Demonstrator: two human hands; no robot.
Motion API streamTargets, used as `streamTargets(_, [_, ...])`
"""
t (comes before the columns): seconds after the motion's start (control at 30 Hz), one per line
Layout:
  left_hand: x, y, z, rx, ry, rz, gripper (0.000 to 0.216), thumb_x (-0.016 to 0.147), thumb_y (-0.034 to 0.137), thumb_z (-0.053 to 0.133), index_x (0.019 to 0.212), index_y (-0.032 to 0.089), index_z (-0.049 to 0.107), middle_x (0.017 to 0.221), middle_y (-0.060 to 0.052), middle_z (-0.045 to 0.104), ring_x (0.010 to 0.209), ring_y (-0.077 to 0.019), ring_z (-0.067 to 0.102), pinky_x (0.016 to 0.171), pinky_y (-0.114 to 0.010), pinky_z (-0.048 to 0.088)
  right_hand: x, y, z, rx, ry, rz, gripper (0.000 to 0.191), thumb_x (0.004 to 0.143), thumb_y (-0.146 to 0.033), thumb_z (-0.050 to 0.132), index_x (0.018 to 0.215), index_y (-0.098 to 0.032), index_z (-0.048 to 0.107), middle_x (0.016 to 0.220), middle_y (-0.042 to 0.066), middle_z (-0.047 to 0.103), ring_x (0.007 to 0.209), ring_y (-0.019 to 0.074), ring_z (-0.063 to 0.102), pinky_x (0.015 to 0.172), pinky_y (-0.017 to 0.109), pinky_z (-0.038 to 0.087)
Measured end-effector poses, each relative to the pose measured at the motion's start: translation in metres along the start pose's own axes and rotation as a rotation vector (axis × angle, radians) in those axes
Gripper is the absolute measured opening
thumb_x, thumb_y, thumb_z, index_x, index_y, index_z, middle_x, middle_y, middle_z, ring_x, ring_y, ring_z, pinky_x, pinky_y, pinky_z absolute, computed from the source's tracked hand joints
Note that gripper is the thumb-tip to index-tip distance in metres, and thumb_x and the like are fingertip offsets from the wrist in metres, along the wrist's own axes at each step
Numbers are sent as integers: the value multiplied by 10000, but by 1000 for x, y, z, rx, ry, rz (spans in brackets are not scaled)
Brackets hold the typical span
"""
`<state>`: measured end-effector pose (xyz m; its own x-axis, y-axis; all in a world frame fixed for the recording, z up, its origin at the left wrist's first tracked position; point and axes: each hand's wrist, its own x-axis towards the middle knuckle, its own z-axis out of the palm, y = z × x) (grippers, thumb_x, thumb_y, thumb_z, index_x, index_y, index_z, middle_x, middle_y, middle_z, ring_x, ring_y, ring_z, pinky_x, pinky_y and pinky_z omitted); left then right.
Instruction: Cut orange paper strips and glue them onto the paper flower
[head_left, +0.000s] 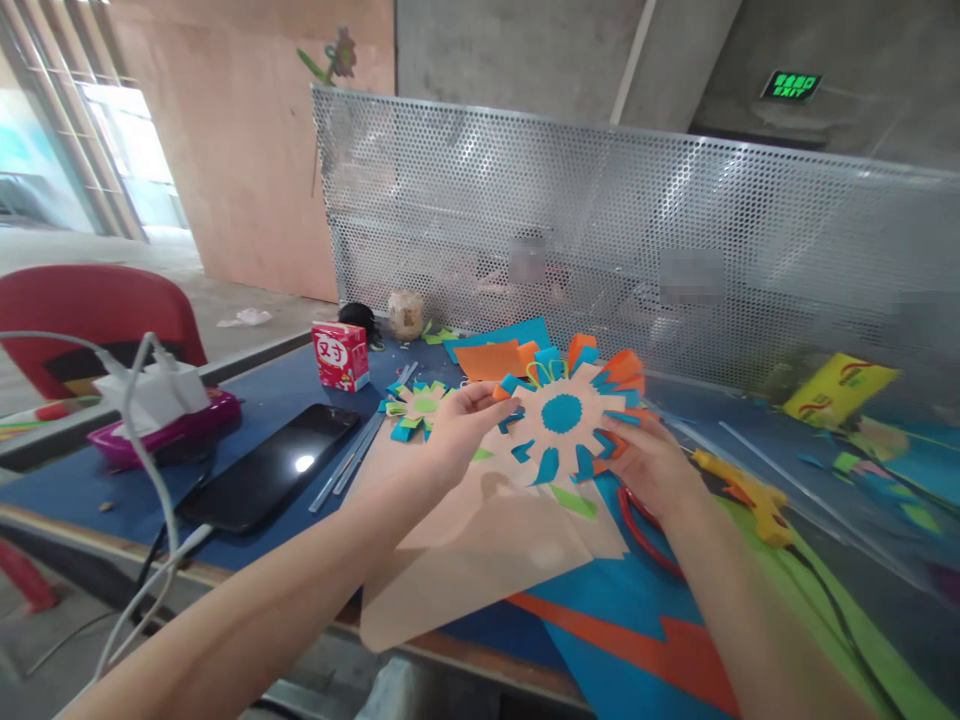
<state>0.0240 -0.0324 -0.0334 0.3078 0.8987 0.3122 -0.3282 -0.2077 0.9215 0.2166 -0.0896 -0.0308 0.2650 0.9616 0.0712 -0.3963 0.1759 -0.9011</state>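
Observation:
Above the table I hold a craft flower [591, 403] with a blue scalloped centre and looped orange and blue petals. My left hand [471, 425] is closed, pinching a petal at its left edge. My right hand [651, 462] is closed on its lower right edge, the fingertips partly hidden behind petals. Beneath lie beige sheets [480, 590] with small green scraps. A smaller flower [424, 405] with a green centre lies left of my left hand. Red scissor handles [646, 535] show beside my right wrist, and a yellow glue gun [750, 500] lies farther right.
A black phone [274, 470] with a cable lies left, by a purple power strip [169, 425]. A red box [341, 357] and a jar [406, 315] stand behind. Glue sticks [349, 460], blue sheets [600, 610] and a yellow packet [840, 388] lie about. A perforated metal screen [600, 220] bounds the back.

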Motion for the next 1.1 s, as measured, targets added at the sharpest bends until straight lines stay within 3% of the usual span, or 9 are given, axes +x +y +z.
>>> streamTargets(0.43, [3, 0, -1, -244, -8, -95, 237, 613, 231, 666, 836, 164, 622, 816, -39, 625, 720, -133, 573, 650, -260, 400, 1, 1, -5, 6, -16, -17, 206, 600, -123, 674, 769, -228, 626, 788, -16, 672, 748, 182, 614, 574, 346, 535])
streamTargets(0.93, [3, 4, 0, -296, 0, -134, 162, 576, 168, 673, 723, 166, 606, 699, 10, 591, 644, -88, 529, 586, -219, 355, 4, 2, -4, 13, -52, -46, 270, 609, -132, 664, 850, -242, 609, 876, 7, 661, 820, 202, 601, 660, 383, 511])
streamTargets(1.03, [3, 10, -1, -341, -5, -215, 118, 635, 255, 606, 715, 169, 612, 751, -17, 626, 710, -128, 553, 601, -237, 360, 4, 1, -4, 27, -53, -122, 218, 592, -142, 668, 779, -242, 617, 838, -2, 655, 817, 195, 596, 693, 367, 495])
streamTargets(1.1, [3, 13, -1, -371, -47, -238, 210, 698, 346, 514, 692, 162, 616, 820, -49, 643, 779, -157, 562, 609, -247, 362, 4, -2, -4, 43, -51, -217, 221, 571, -157, 674, 759, -262, 621, 787, -25, 644, 819, 177, 587, 728, 343, 481])
